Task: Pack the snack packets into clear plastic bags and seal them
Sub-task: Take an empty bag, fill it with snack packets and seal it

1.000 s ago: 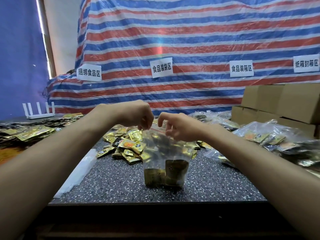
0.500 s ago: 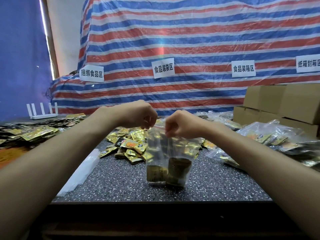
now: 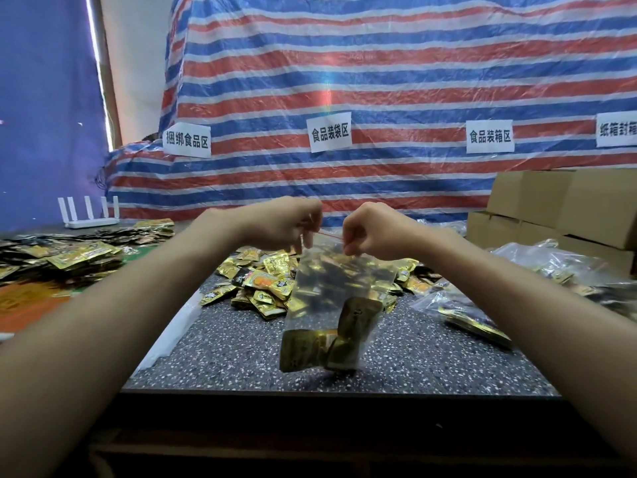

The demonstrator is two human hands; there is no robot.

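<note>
**A:** Where is the bag?

**B:** The bag point(image 3: 331, 298) hangs over the middle of the table point(image 3: 241, 357), held up by its top edge and tilted a little. I cannot tell whether its bottom touches the tabletop.

**A:** What is inside?

**B:** A few gold packets point(image 3: 327, 345) sit at the bottom. One stands on end and leans on the others.

**A:** And the hands?

**B:** The left hand point(image 3: 282, 224) pinches the left end of the top edge, and the right hand point(image 3: 370, 232) pinches the right end. Both have their fingers curled in tight. The red seal point(image 3: 329, 235) runs between them. The hands are close together but apart.

**A:** What lies around it?

**B:** Just behind the bag, a pile point(image 3: 262, 281) of loose packets is heaped on the table. To the right lie filled bags point(image 3: 551, 270), with boxes point(image 3: 568, 208) stacked behind them. To the left, more packets are spread flat, and a white router point(image 3: 91, 215) stands past them. A striped tarp point(image 3: 379, 81) covers the back and carries white labels point(image 3: 329, 132).
</note>
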